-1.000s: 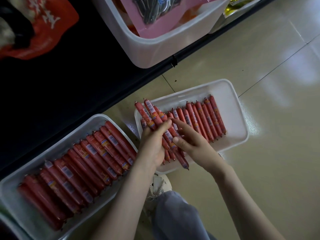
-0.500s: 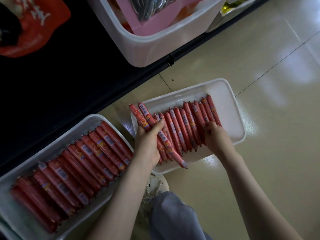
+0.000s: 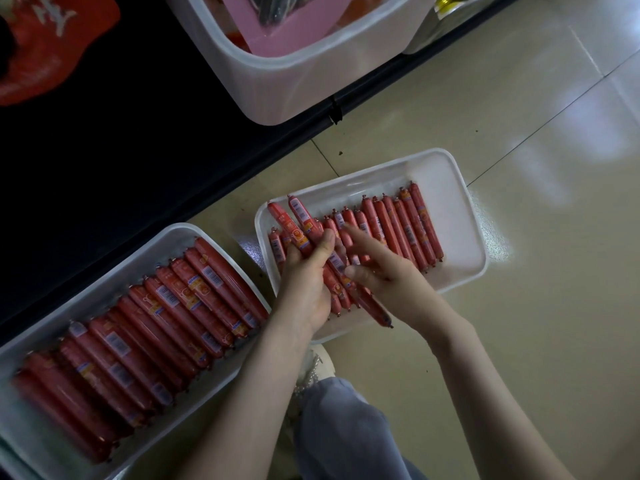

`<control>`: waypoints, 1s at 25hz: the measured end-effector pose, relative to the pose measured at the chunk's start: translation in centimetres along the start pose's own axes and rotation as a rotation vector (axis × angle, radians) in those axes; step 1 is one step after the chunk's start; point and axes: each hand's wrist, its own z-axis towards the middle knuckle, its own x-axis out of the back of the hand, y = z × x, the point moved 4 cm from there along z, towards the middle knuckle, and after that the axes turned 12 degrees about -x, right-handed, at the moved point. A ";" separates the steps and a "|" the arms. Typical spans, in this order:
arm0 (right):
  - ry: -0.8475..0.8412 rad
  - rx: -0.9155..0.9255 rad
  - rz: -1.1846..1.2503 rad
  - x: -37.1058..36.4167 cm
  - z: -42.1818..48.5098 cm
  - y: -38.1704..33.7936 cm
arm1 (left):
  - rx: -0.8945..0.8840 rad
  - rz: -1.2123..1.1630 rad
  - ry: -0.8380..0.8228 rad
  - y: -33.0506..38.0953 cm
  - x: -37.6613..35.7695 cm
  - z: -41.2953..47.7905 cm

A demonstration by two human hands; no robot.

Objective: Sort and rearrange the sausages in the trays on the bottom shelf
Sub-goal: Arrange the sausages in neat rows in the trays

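Two trays lie on the floor [image 3: 526, 341]. The 8 o'clock tray [image 3: 145, 244] holds thick sausages [image 3: 156, 327]. Over the centre tray [image 3: 462, 216], left hand [image 3: 304, 289] fingers grip a sausage bundle [image 3: 300, 216]; right hand [image 3: 389, 277] fingers, spread wide, touch the thin sausages [image 3: 410, 226].

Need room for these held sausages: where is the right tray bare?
Bare floor at the right tray's right end, between the thin sausages and the rim. Its left end is crowded; the left tray is packed.
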 end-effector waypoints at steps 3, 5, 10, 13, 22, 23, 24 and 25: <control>-0.007 0.002 -0.054 -0.3 0.1 -0.1 | 0.007 -0.013 -0.031 0.5 0.1 0.3; 0.057 0.023 -0.110 -0.4 0.2 -0.5 | 0.028 -0.020 -0.071 0.4 0.0 0.3; 0.204 -0.077 -0.002 -0.4 0.0 0.9 | -0.001 -0.058 -0.102 0.4 -0.6 0.4; 0.061 -0.219 0.274 -0.8 -0.6 1.8 | -0.023 -0.058 -0.076 0.7 0.0 0.8; 0.378 -0.210 0.480 1.9 1.2 5.2 | -0.029 0.249 -0.056 -0.5 1.8 0.4; 0.440 -0.219 0.363 2.9 1.6 6.1 | -0.024 0.260 -0.028 -0.7 2.0 0.4; 0.466 -0.234 0.265 3.5 2.2 6.9 | -0.018 0.270 -0.001 -1.0 2.2 0.5; 0.472 -0.260 0.194 3.8 2.7 7.4 | -0.015 0.295 0.024 -1.4 2.3 0.7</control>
